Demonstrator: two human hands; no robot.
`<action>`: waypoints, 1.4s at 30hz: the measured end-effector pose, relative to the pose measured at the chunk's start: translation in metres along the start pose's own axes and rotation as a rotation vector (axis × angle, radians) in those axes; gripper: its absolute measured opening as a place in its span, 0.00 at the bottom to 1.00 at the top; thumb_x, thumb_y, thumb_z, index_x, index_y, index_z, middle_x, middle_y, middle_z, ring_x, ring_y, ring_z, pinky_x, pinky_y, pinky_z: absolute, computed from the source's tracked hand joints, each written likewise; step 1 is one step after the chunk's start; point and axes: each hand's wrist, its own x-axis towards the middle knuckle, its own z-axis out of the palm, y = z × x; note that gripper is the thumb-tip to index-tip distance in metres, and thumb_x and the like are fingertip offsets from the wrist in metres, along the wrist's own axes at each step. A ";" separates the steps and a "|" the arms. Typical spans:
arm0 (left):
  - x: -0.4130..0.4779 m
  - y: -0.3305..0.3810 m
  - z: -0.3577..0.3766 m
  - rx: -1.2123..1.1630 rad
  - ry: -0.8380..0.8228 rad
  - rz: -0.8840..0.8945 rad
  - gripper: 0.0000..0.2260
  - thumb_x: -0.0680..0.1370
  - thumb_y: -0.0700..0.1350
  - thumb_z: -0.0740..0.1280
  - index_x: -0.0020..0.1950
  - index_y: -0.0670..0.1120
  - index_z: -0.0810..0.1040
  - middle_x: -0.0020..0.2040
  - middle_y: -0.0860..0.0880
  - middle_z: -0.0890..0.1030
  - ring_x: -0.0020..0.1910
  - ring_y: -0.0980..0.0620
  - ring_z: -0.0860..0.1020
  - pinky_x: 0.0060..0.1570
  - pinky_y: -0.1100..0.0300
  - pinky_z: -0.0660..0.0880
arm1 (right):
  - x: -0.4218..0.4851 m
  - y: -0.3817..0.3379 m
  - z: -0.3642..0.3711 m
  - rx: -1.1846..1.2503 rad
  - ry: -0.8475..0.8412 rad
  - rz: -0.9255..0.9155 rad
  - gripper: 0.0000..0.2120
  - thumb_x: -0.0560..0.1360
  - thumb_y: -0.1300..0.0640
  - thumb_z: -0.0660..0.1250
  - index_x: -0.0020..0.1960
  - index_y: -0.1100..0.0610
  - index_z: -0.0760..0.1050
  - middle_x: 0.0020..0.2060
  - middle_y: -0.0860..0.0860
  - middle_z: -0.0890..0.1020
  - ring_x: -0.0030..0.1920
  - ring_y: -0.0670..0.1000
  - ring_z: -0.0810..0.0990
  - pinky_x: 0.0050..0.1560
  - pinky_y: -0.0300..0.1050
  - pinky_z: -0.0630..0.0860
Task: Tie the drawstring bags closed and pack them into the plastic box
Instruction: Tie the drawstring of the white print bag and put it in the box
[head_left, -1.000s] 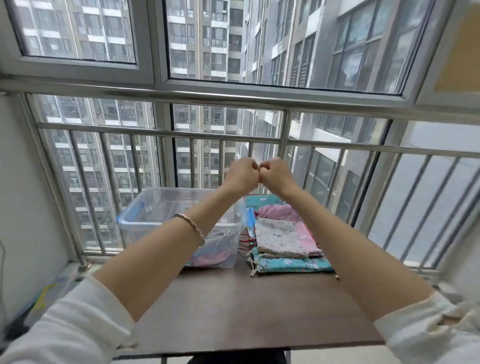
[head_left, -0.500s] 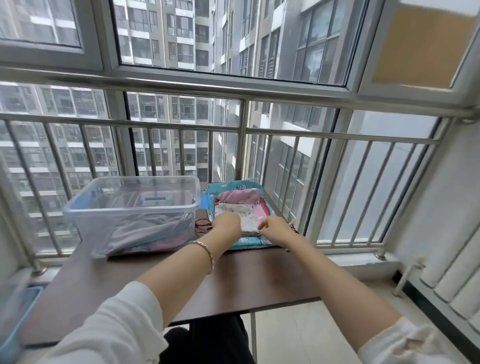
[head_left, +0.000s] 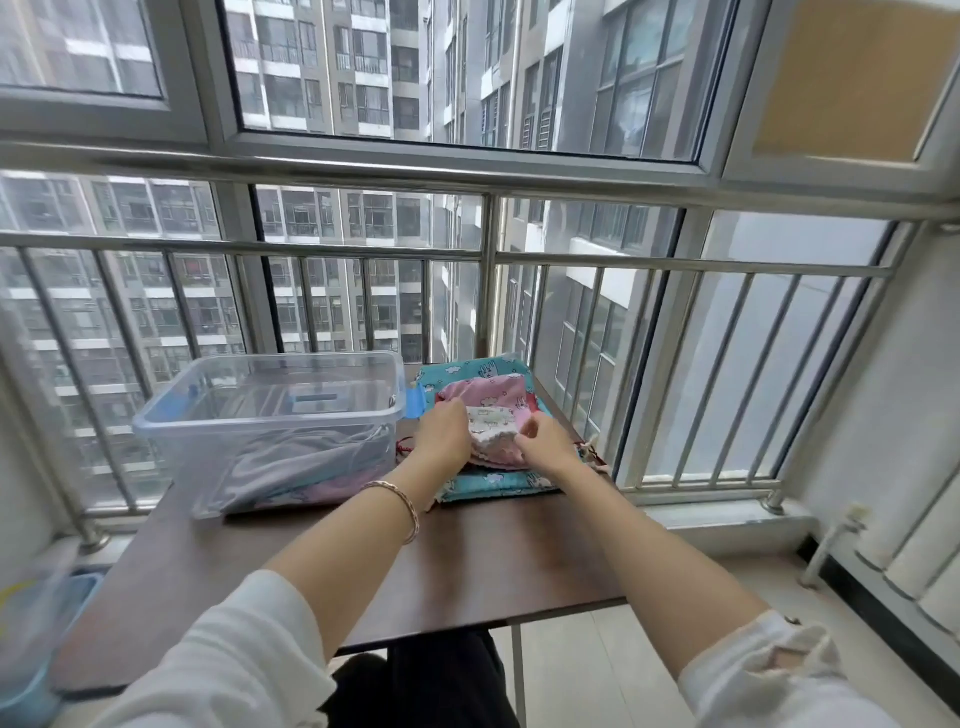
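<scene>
Brown tabletop (head_left: 467, 561) by a barred window (head_left: 467, 78), your left hand (head_left: 441, 439) and right hand (head_left: 545, 444) each pinching the printed white bag (head_left: 493, 423), atop a pink bag (head_left: 493, 397) and teal bag (head_left: 467, 374), clear box (head_left: 260, 422) just left.

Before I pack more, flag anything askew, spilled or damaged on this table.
Nothing spilled or damaged. The only untidy spot: loose drawstrings trail from the stack of bags toward the right edge of the table, and a red cord strays between the stack and the plastic box.
</scene>
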 end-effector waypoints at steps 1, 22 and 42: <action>0.003 0.002 -0.002 -0.045 0.036 0.010 0.22 0.74 0.26 0.54 0.64 0.41 0.71 0.55 0.42 0.78 0.47 0.43 0.76 0.39 0.54 0.71 | 0.002 -0.002 -0.002 0.071 0.032 0.019 0.05 0.75 0.64 0.62 0.48 0.55 0.71 0.43 0.51 0.77 0.45 0.55 0.78 0.46 0.49 0.75; 0.016 0.005 -0.066 -0.543 0.176 0.071 0.05 0.79 0.42 0.65 0.51 0.41 0.77 0.42 0.48 0.80 0.38 0.54 0.77 0.41 0.63 0.76 | 0.000 -0.064 -0.062 0.468 0.342 -0.138 0.10 0.79 0.56 0.63 0.44 0.60 0.80 0.36 0.60 0.80 0.36 0.51 0.75 0.41 0.44 0.76; -0.076 -0.126 -0.141 -0.086 -0.072 0.246 0.07 0.73 0.46 0.73 0.47 0.44 0.86 0.31 0.50 0.82 0.25 0.60 0.75 0.30 0.70 0.73 | -0.036 -0.049 -0.026 -0.015 -0.276 -0.343 0.21 0.78 0.46 0.65 0.32 0.57 0.66 0.27 0.51 0.69 0.24 0.45 0.65 0.31 0.41 0.63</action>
